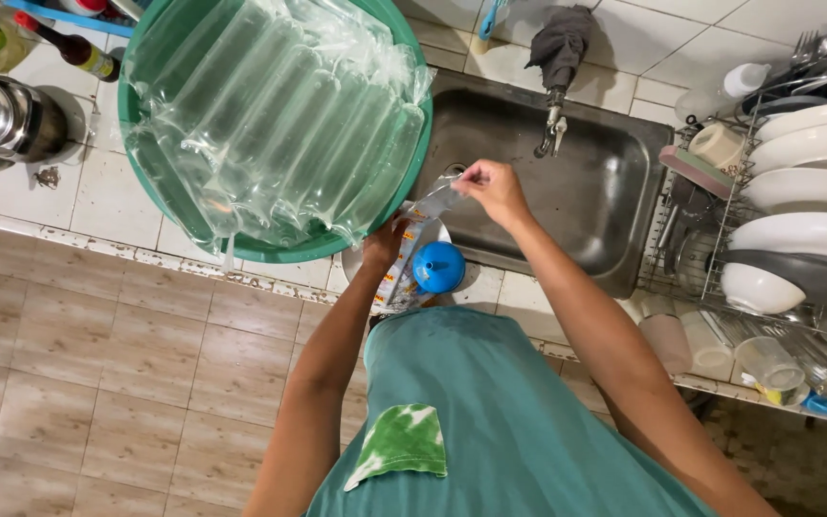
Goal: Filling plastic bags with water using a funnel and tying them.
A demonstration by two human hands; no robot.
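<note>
Hands at the bench's front edge beside the steel sink [595, 191], left hand [383, 244] gripped a printed plastic sachet [406, 273] by a blue funnel [438, 267], right hand [492, 189] pinched the sachet's torn top strip [435, 199], green basin [270, 251] of air-cushion wrap nearby.

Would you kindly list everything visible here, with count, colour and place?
basin: one, green, counter left of sink
air-cushion wrap: one, clear, in basin
sink: one, steel, centre
tap: one, cloth-wrapped, over sink
funnel: one, blue, sink's front edge
sachet: one, printed plastic, between both hands
dish rack: one, wire, right
plates: several, white, in rack
kettle: one, steel, far left
bottle: one, dark, upper left
left hand: holding sachet
right hand: fingers pinching sachet's top
</note>
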